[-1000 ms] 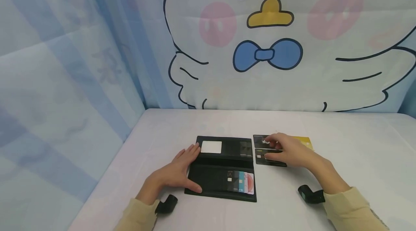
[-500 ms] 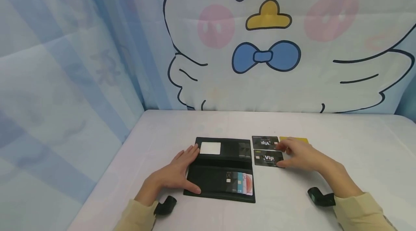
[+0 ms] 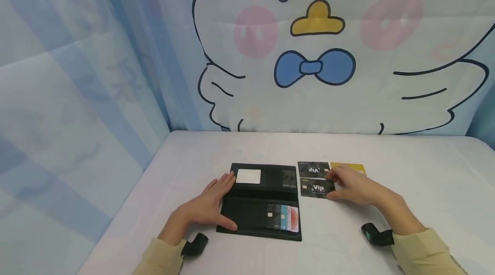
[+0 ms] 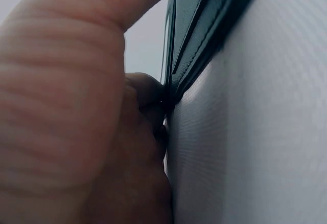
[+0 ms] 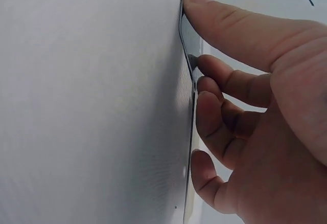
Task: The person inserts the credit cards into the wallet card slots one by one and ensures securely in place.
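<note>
A black card wallet (image 3: pixel 247 210) lies unfolded on the table, with several cards (image 3: pixel 284 217) fanned in its lower right slots. My left hand (image 3: pixel 205 204) rests spread on the wallet's left edge, thumb on the lower half and fingertips on the upper. To the right, a black Vip card (image 3: pixel 312 187) lies below a second black card (image 3: pixel 310 169) whose print is upside down. My right hand (image 3: pixel 357 187) pinches the lower card's right end between thumb and fingers. In the right wrist view the thumb (image 5: pixel 225 17) touches the card's edge. A yellow card (image 3: pixel 359 167) is partly hidden behind that hand.
A white table (image 3: pixel 270 146) carries everything. Behind it hangs a cartoon backdrop (image 3: pixel 325 111), and a blue-and-white curtain (image 3: pixel 77 137) borders the left side. A black wrist camera (image 3: pixel 195 245) sits at my left cuff, another black wrist camera (image 3: pixel 377 235) at my right.
My right hand has moved from over the two black cards to the lower one's right end, uncovering their Vip print. My left hand stays on the wallet. The view has shifted slightly.
</note>
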The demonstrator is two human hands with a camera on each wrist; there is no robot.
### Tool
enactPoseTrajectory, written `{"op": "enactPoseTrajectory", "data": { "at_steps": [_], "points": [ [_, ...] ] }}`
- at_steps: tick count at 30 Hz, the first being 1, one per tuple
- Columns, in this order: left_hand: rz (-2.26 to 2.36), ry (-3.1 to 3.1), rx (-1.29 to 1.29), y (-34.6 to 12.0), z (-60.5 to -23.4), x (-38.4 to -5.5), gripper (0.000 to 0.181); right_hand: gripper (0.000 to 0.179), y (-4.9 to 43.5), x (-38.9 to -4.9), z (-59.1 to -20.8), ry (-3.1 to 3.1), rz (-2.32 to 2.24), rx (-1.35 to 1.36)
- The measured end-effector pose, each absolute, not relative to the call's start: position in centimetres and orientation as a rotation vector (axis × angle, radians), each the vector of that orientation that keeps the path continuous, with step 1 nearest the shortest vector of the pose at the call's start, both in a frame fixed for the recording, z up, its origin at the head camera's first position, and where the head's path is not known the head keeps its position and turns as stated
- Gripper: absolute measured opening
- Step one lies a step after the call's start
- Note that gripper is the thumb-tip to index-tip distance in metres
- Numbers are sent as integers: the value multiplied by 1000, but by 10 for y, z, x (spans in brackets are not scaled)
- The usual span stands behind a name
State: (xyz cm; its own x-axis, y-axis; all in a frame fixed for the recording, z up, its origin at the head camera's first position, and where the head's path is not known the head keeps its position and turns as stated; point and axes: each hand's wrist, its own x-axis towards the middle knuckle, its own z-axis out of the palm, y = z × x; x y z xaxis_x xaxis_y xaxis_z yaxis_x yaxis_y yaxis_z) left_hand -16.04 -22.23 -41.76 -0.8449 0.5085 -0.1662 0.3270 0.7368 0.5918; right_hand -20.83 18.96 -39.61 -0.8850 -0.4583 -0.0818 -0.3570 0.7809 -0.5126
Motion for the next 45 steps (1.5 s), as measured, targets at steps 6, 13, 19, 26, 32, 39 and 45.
{"op": "enactPoseTrajectory", "data": {
  "at_steps": [6,13,19,26,32,39,45],
  "points": [
    [814,2614,649,-222,-419,-160,127,49,189,-206,-395,2780,-752,-697],
    [814,2614,636,-222,-420,-161,127,50,187,-204,-391,2745,-780,-700],
    [815,2610,655,-223,-420,-162,126,58,188,-204,-391,2716,-796,-659],
    [816,2607,653,-223,-420,-162,127,60,191,-205,-392,2708,-819,-628],
    [809,2612,655,-223,-420,-162,127,61,196,-207,-390,2694,-906,-727],
    [809,2617,668,-222,-420,-163,127,60,197,-208,-387,2740,-936,-785],
    [808,2617,659,-222,-421,-162,127,59,184,-209,-388,2785,-956,-762]
  ]
}}
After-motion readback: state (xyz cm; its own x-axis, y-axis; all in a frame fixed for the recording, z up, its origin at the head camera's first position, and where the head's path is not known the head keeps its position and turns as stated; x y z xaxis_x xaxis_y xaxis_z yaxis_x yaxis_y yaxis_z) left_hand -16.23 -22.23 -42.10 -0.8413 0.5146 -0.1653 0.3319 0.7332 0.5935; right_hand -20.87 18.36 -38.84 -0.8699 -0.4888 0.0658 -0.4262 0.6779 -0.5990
